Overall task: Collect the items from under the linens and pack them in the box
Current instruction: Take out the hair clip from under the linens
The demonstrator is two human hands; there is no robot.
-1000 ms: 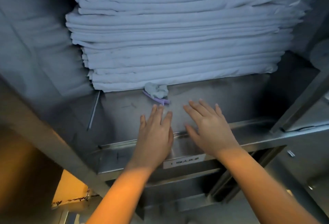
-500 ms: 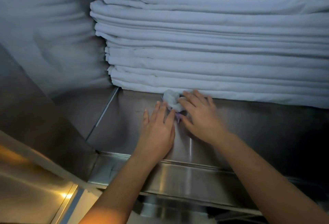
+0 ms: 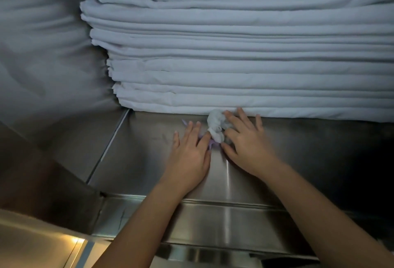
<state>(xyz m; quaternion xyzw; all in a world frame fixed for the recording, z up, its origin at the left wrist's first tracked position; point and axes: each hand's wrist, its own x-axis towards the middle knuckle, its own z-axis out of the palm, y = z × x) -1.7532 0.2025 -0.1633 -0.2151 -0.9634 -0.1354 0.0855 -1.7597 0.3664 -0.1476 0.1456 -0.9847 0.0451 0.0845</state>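
The right hand (image 3: 248, 147) has moved up to the foot of the tall stack of folded white linens (image 3: 245, 54) and pinches a small crumpled white wad (image 3: 215, 126) on the steel shelf (image 3: 145, 161); the left hand (image 3: 189, 152) lies flat beside it, fingers straight.

single head view, close above, angled down onto shelf (image 3: 277, 161) and linen stack (image 3: 234, 65)
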